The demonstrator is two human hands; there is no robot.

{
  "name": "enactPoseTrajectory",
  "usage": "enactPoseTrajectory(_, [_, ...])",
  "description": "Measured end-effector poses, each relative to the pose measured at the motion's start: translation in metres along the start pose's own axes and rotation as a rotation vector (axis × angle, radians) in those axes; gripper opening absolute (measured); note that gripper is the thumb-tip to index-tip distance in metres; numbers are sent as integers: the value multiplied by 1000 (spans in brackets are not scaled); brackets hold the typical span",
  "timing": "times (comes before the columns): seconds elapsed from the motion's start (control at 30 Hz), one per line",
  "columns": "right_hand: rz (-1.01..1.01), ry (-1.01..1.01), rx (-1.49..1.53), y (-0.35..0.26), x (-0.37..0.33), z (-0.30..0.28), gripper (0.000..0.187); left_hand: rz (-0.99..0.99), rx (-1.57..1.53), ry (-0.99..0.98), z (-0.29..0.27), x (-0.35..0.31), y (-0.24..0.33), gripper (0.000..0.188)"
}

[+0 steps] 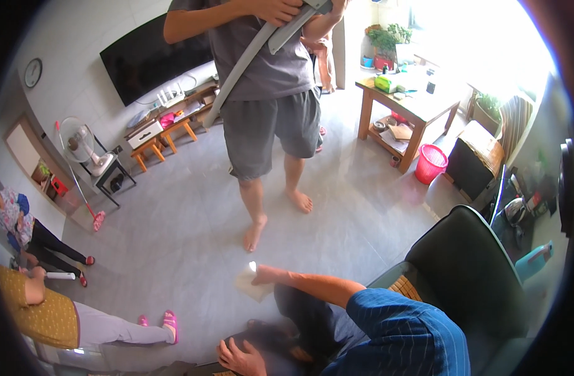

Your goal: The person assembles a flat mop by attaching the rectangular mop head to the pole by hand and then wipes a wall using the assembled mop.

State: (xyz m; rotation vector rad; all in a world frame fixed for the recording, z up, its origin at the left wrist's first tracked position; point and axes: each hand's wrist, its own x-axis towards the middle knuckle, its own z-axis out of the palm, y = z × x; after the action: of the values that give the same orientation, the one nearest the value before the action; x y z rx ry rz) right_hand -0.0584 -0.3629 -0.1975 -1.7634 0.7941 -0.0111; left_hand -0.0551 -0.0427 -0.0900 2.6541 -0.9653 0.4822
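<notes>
Window [487,37] blown out upper right; sheen on floor [343,232]; edges curved, corners black.

Hands [242,360] apart, right arm [321,286] outstretched

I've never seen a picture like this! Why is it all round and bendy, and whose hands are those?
There's no robot here, just a person wearing a camera on their head. It looks down through a wide fisheye lens, so straight edges bend near the rim.

The arm in the blue, thinly striped sleeve seems to be the wearer's. Their right hand holds a white, paper-like sheet. Their left hand is open, with nothing in it that I can see.

Facing them, a standing person in a grey top and grey shorts holds a long, curved grey piece. On the brown wooden table is a bright green pack, and a pink basket-like bin stands on the floor nearby.
</notes>
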Motion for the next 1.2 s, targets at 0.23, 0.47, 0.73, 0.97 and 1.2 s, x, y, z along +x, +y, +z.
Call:
enactPoseTrajectory(0.23, [20,-24,-1,-7,-1,3,46,-8,6,-5,-1,0,-3,39])
enactPoseTrajectory(0.47, [-2,-4,32,3,5,5,43,-1,-16,8,-3,0,-1,39])
enactPoseTrajectory(0.73, [-1,-18,65,-4,0,5,43,-47,-27,-36,0,-3,-4,37])
enactPoseTrajectory(0.97, [40,-14,8,-15,-14,-4,42,-98,-34,-74,3,-5,0,34])
enactPoseTrajectory(1.2, [74,-33,14,-19,-17,-6,43,-95,-36,-78,0,-4,1,34])
